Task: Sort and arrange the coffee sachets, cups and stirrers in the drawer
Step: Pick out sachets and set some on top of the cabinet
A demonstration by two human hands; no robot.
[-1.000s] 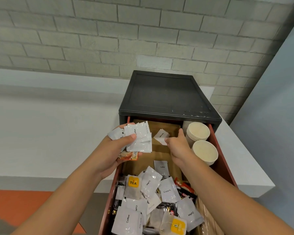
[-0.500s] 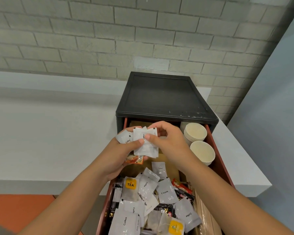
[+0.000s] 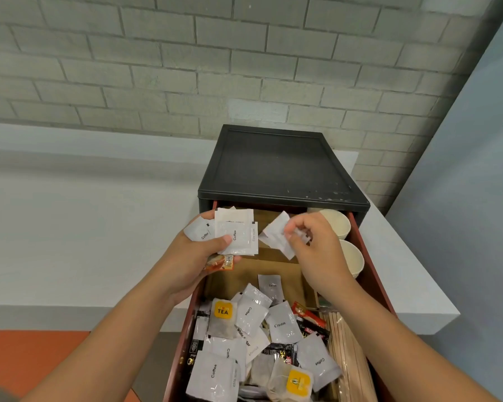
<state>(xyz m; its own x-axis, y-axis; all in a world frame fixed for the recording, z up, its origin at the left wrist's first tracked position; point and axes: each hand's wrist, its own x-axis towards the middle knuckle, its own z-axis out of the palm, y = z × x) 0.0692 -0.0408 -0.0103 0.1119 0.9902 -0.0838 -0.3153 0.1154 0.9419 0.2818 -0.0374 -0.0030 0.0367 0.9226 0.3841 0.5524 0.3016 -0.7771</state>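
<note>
Where the red-brown drawer (image 3: pixel 370 256) stands pulled out of the black plastic cabinet (image 3: pixel 279 166) on the white table (image 3: pixel 84 227), the left hand (image 3: pixel 195 256) grips a fanned stack of white coffee sachets (image 3: pixel 238 236) above the drawer's rear compartment, thumb on top, with an orange sachet (image 3: pixel 222 262) beneath. Just beside it, the right hand (image 3: pixel 317 250) pinches a single white sachet (image 3: pixel 276 235). Cream paper cups (image 3: pixel 336 223) sit along the drawer's right side. Mixed loose sachets (image 3: pixel 259 338) fill the front, with wooden stirrers (image 3: pixel 349 352) at their right.

Left hand (image 3: pixel 196 256) and right hand (image 3: pixel 317 250) bare — forearms (image 3: pixel 122 329) bare to the frame edge
</note>
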